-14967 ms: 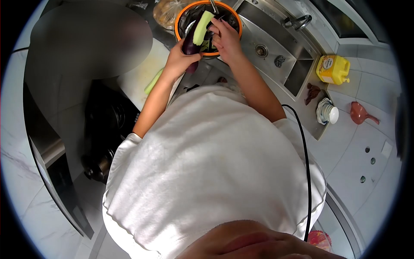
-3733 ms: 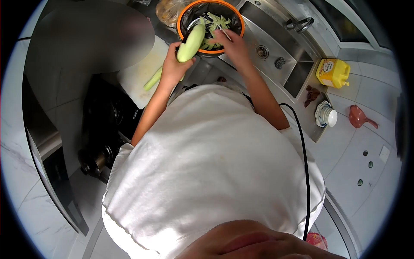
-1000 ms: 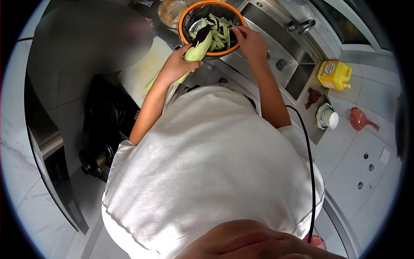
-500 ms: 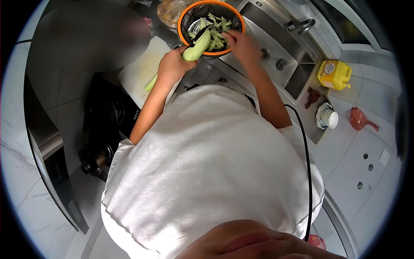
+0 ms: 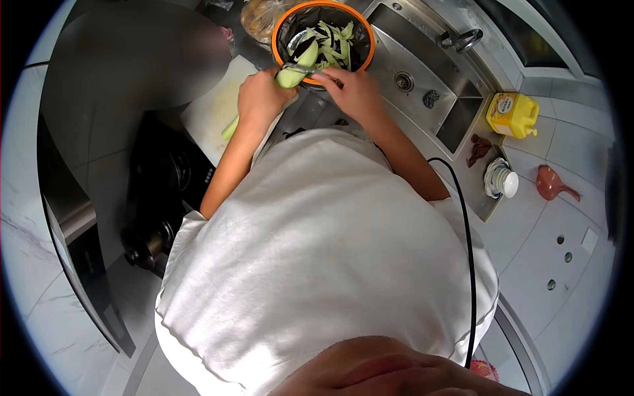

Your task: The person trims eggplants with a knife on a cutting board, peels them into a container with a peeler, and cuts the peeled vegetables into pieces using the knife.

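Over the near left edge of an orange-rimmed bin (image 5: 372,43), a half-bared eggplant (image 5: 290,78) lay tilted in the left hand (image 5: 259,96), whose fingers were closed around its lower end while the other end reached across the bin's opening. I followed the scene from a distance as the right hand (image 5: 354,94), drawn in narrow, held a peeler (image 5: 303,68) by its handle, the blade end set across the eggplant close to the left fingers.

By my reading, the peeling was well along: pale green flesh showed over the grip end, while a patch of dark skin (image 5: 304,46) toward the far end was left to come off. How the underside looked I could not tell.

Inside the bin, on its dark liner, a loose heap of peelings (image 5: 338,47) had gathered, pale strips mixed with dark ones. A pale green piece (image 5: 230,128), seemingly already stripped, lay by the near right edge of the white board (image 5: 210,113), partly hidden behind the left forearm. Just beyond the bin's left edge, a clear plastic bag (image 5: 259,20) held brownish contents I could not identify. The sink (image 5: 391,38) carried a dark scrubber (image 5: 430,99) near its divider.
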`<state>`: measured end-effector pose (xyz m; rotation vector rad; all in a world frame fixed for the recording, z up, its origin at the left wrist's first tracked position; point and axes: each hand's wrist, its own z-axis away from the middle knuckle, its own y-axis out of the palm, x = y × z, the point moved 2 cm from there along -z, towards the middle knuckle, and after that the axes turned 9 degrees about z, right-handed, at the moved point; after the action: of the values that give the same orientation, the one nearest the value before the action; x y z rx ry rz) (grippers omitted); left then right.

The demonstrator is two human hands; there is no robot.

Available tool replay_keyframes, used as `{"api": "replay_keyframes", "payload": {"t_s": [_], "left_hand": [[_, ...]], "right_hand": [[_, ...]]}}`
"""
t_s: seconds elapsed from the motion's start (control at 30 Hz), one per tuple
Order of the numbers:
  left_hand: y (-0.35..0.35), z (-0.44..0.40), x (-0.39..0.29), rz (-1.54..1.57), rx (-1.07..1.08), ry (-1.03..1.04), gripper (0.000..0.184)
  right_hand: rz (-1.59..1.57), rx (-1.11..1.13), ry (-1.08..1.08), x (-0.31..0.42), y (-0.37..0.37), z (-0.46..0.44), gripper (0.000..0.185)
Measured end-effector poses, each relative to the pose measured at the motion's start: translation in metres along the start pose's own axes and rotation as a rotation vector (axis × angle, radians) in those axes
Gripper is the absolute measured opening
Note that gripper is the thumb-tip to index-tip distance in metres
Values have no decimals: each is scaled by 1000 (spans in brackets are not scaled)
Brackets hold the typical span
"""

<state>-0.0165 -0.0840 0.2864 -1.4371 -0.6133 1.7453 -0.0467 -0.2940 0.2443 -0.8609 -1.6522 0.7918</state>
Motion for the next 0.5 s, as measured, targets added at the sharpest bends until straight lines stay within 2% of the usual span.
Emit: {"api": "replay_keyframes", "payload": {"t_s": [0.13,0.2,0.33,0.4,0.43,0.5], "left_hand": [[7,7,3,-58,-41,47,53],[2,12,-3,-62,-55,63,52],[0,6,-2,-122,-95,57,52],[3,4,-3,-95,-124,109,50],[5,4,-3,-71,-149,158,49],[14,3,-5,-83,-159,206,49]], "right_hand": [[148,-62,145,-46,2,-23,32],[321,22,293,-64,-9,-31,39],[236,44,376,-52,-23,-29,31],[-415,-40,369,-44,-10,-30,34],[-415,-41,371,-38,3,-33,34],[-799,-119,440,-26,25,-42,44]]}}
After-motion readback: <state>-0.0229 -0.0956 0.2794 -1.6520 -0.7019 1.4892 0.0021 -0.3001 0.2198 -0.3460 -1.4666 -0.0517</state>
